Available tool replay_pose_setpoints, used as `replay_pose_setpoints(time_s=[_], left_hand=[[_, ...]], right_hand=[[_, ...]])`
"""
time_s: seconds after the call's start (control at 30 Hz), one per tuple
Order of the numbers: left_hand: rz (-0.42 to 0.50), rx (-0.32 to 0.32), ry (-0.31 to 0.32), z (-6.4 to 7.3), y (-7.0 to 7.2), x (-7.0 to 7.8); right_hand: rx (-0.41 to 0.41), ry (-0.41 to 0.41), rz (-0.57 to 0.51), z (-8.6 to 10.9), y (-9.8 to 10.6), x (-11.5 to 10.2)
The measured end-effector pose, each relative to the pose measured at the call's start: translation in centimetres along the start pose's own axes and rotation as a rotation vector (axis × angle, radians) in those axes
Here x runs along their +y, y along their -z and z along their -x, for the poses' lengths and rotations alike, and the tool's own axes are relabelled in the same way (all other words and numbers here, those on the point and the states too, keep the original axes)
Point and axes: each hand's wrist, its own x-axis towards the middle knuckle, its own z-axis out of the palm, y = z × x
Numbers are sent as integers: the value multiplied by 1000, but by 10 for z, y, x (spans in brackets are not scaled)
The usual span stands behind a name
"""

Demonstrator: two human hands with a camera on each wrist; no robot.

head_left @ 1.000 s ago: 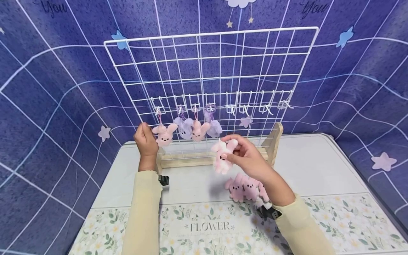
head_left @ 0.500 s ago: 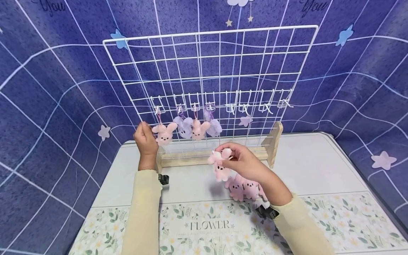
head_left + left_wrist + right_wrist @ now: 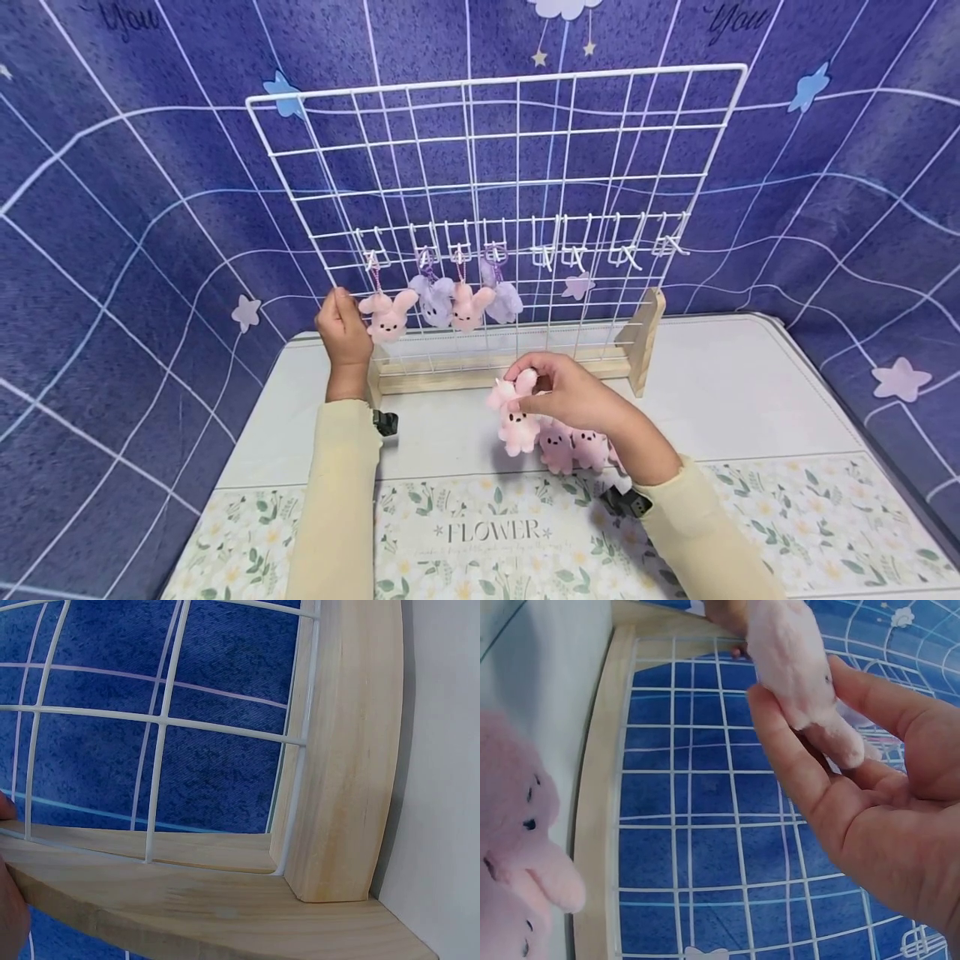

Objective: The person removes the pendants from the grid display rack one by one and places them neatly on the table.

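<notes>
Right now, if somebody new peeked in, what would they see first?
Probably the fluffy pink toy pinched in the right hand, low in front of the white wire rack. Next, maybe the four hanging toys, two pink and two purple, on the rack's left half. Behind everything is a big blue-purple cloth with stars.

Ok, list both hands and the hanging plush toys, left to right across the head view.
Left hand, pink long-eared plush toy, lilac plush toy, second pink plush toy, second lilac plush toy, right hand.
</notes>
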Motion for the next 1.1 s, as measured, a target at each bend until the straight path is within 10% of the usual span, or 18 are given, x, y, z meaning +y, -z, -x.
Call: replay_pose_setpoints(time_s=[1.1], left_hand=[[0,-9,4,1,1,2]], right_hand=[[-254,-51,301,-21,-16,49]])
